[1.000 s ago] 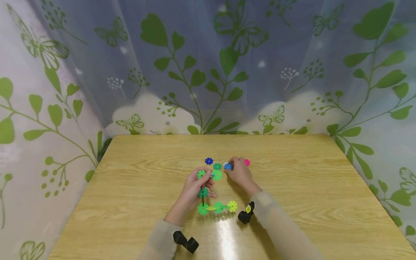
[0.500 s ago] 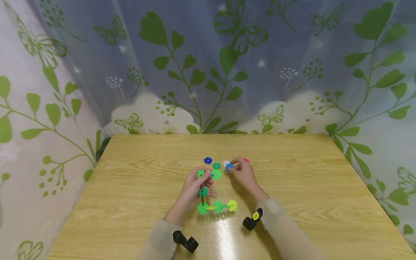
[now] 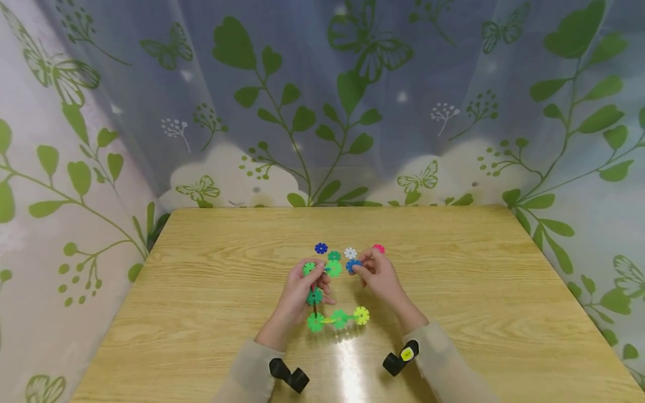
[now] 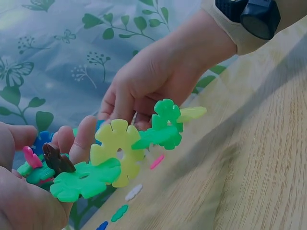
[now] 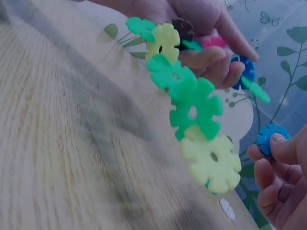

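My left hand (image 3: pixel 297 291) grips the upper left part of a chain of interlocking plastic snowflake discs (image 3: pixel 340 319), mostly green with yellow, brown, pink and blue links. In the head view the chain bends like an open bracket, its bottom arm ending in a yellow disc (image 3: pixel 361 315). A light green disc (image 3: pixel 333 268) tips the upper arm. Between thumb and fingers, my right hand (image 3: pixel 385 277) pinches a single blue snowflake disc (image 5: pixel 272 136), apart from the chain and just right of that light green disc. In the left wrist view, chain pieces partly cover the right fingertips.
Loose discs lie on the wooden table (image 3: pixel 227 268) beyond the hands: dark blue (image 3: pixel 321 248), green (image 3: pixel 334 256), white (image 3: pixel 350 253) and pink (image 3: pixel 378 249), the last partly behind the right hand. A leaf-patterned curtain (image 3: pixel 282 129) hangs along the table's far edge.
My right hand has lifted the blue disc from beside the white one and drawn it nearer, uncovering the white disc. The left hand and the chain stay nearly where they were.
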Tool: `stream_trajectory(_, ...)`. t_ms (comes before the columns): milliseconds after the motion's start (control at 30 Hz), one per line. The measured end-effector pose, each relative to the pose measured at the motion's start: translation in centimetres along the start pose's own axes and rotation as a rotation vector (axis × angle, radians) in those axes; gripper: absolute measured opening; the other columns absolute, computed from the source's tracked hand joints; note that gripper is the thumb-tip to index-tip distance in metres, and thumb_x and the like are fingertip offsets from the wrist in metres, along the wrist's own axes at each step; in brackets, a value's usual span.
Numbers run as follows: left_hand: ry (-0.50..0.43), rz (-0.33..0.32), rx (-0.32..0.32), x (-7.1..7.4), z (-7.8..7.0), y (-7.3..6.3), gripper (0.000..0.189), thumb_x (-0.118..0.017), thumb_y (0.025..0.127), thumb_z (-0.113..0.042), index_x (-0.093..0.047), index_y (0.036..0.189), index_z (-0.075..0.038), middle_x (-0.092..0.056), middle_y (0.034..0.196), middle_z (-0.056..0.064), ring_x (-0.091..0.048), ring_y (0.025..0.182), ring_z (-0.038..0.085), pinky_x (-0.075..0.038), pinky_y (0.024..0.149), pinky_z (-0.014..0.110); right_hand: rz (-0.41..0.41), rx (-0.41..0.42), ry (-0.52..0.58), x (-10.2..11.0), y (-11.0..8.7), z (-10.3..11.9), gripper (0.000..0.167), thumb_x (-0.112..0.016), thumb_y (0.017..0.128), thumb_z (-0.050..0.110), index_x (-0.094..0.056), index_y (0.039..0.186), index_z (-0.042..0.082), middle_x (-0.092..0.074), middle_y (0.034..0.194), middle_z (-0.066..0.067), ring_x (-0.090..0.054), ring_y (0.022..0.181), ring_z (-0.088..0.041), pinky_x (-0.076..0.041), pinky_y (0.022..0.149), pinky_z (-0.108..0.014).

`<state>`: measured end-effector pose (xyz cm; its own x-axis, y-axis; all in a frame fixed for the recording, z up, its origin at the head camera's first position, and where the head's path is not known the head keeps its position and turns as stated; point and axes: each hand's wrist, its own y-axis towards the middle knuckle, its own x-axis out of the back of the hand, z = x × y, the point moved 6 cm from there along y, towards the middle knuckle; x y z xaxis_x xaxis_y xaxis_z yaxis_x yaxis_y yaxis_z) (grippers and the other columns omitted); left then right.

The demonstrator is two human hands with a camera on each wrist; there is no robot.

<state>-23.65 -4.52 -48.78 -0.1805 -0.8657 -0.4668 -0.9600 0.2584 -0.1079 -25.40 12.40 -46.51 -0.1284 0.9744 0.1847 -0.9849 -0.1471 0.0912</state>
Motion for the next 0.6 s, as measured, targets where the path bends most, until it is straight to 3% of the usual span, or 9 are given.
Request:
stream_trajectory(200,0.008,-0.001,-0.006,-0.2,0.1,0.0,0.033,-0.054,0.095,-0.024,-0.043,0.113,0.001,-0.057,0.078,0.006,-0.055,0.058,0.013,-0.059,0.056,0.04,0.007,0.027,0.007,-0.5,-1.2,2.1,0.008,-0.055,0.09,-0.007,-0.049,0.094,-0.009,-0.06,0.087,-0.033,-0.048,0.053,-0.019,-0.045,0.048,-0.023)
stream_trajectory(300,0.005,0.003,-0.003,-0.3,0.2,-0.1,0.034,-0.055,0.095,-0.025,-0.042,0.114,0.001,-0.057,0.079,0.006,-0.055,0.058,0.013,-0.059,0.055,0.039,0.001,0.041,0.02,-0.7,-1.4,2.3,0.008,-0.054,0.09,-0.007,-0.048,0.094,-0.01,-0.059,0.087,-0.035,-0.048,0.053,-0.02,-0.044,0.047,-0.02)
stream_trajectory(467,0.005,0.018,-0.004,-0.5,0.2,-0.3,0.037,-0.056,0.094,-0.029,-0.043,0.112,0.0,-0.056,0.08,0.006,-0.055,0.059,0.014,-0.059,0.055,0.038,-0.001,0.083,0.036,-0.8,-1.5,2.3,0.007,-0.054,0.089,-0.009,-0.049,0.094,-0.011,-0.058,0.087,-0.035,-0.049,0.053,-0.023,-0.048,0.048,-0.025)
stream_trajectory(600,-0.003,0.024,0.005,-0.7,0.2,-0.4,0.035,-0.056,0.094,-0.029,-0.044,0.111,0.0,-0.055,0.08,0.007,-0.055,0.059,0.014,-0.059,0.053,0.037,0.008,0.11,0.011,-0.9,-1.6,2.4,0.005,-0.055,0.089,-0.008,-0.054,0.094,-0.01,-0.061,0.085,-0.03,-0.049,0.053,-0.022,-0.048,0.047,-0.024)
